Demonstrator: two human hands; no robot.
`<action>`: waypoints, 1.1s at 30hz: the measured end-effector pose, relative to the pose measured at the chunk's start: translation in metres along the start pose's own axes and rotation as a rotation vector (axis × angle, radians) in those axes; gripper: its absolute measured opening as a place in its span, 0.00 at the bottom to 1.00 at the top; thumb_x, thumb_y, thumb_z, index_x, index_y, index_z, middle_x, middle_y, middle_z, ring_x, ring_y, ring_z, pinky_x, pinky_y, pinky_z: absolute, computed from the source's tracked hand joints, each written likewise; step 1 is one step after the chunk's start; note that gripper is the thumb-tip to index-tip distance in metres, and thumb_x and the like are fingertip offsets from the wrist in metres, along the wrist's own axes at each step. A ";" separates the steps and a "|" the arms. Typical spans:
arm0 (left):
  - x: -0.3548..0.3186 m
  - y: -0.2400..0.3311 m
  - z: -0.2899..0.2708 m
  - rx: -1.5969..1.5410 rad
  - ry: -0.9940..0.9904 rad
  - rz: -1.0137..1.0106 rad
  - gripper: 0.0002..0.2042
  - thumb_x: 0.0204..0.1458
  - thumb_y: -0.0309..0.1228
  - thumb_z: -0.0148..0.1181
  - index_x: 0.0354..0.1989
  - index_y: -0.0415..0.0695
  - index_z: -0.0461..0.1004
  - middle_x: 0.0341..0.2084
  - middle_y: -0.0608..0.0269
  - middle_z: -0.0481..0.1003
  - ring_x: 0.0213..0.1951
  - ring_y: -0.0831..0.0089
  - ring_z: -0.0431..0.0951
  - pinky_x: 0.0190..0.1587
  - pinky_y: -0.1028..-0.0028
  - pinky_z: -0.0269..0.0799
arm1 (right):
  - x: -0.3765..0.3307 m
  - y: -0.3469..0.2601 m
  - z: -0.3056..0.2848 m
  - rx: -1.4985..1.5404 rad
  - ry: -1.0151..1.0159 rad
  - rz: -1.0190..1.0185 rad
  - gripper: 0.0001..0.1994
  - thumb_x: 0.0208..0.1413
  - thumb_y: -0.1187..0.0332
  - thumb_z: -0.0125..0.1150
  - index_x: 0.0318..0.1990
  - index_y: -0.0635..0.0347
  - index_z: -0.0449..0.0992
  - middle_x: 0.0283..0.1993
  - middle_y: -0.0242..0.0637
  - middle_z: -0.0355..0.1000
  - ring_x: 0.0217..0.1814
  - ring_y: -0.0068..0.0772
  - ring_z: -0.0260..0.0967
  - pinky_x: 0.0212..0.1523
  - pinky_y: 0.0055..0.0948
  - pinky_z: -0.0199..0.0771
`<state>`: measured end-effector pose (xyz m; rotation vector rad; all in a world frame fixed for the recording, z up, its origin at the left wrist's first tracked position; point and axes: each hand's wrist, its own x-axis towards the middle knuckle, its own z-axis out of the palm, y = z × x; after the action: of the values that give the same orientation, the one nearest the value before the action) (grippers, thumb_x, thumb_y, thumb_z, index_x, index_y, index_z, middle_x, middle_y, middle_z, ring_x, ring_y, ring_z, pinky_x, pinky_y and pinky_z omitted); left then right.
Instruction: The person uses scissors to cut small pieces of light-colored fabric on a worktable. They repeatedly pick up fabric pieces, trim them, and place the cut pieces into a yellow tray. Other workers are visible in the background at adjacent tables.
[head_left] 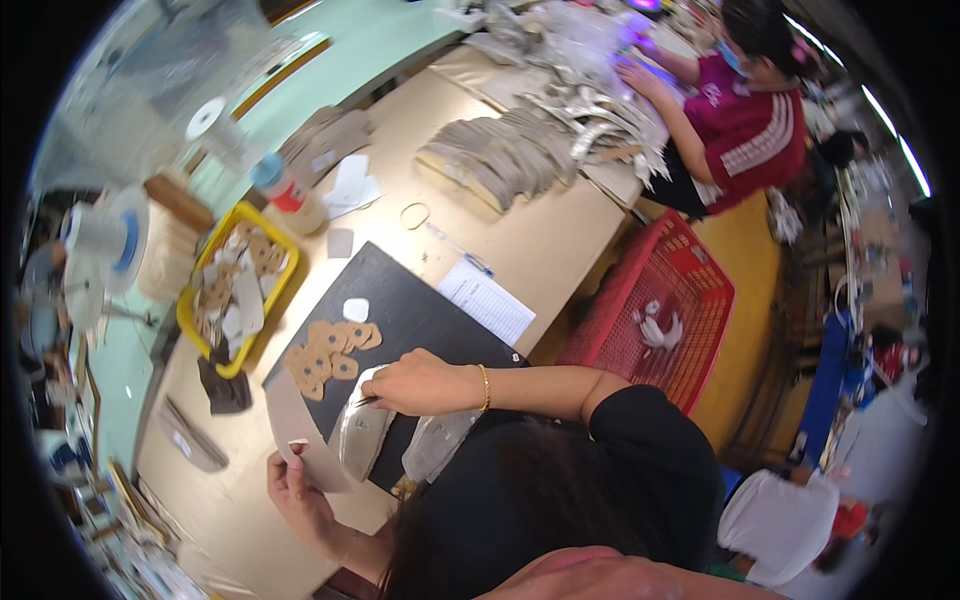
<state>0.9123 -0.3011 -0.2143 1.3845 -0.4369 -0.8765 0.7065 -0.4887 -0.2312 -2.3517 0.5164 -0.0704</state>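
My left hand (300, 495) pinches the lower end of a long, flat beige-grey piece (305, 432), thumb on its face. The piece stands tilted at the near left edge of a black mat (410, 300). My right hand (425, 383) is closed, with a small dark object just showing at its fingertips; its kind is hidden. Under those fingers lies a pale, rounded shoe-part-shaped piece (362, 442) with a shiny surface. A similar piece (437, 447) is beside it, by my body. Beyond my hands, several tan pieces with dark round dots (325, 355) are heaped on the mat.
A yellow basket (187, 312) of cut pieces stands left, near a bottle (290, 195). Stacked grey pieces (495, 160) and a printed sheet (487, 300) lie farther off. A red crate (640, 290) sits right of the table. A co-worker in maroon (750, 125) works at far right.
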 end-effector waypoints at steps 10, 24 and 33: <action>0.065 -0.016 0.057 0.097 -0.455 -0.215 0.21 0.56 0.24 0.61 0.57 0.35 0.66 0.50 0.53 0.74 0.50 0.65 0.75 0.54 0.69 0.72 | -0.050 0.009 -0.028 0.265 0.554 0.192 0.19 0.56 0.51 0.59 0.45 0.56 0.68 0.37 0.42 0.75 0.37 0.51 0.75 0.35 0.47 0.73; 0.041 -0.019 0.122 0.168 -0.524 0.005 0.21 0.57 0.24 0.60 0.58 0.32 0.65 0.50 0.51 0.73 0.50 0.67 0.74 0.54 0.69 0.71 | -0.076 0.005 -0.006 0.085 0.813 0.120 0.16 0.48 0.58 0.67 0.41 0.54 0.73 0.39 0.35 0.65 0.32 0.43 0.73 0.31 0.41 0.74; 0.038 -0.020 0.123 0.154 -0.543 0.002 0.22 0.57 0.24 0.60 0.59 0.31 0.65 0.49 0.52 0.74 0.49 0.67 0.75 0.54 0.69 0.71 | -0.071 0.003 -0.003 0.056 0.850 0.055 0.13 0.48 0.59 0.68 0.38 0.53 0.75 0.39 0.34 0.66 0.32 0.41 0.74 0.31 0.39 0.74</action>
<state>0.8410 -0.4101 -0.2204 1.2711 -0.9350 -1.2399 0.6392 -0.4656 -0.2243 -2.1660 0.9527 -1.0688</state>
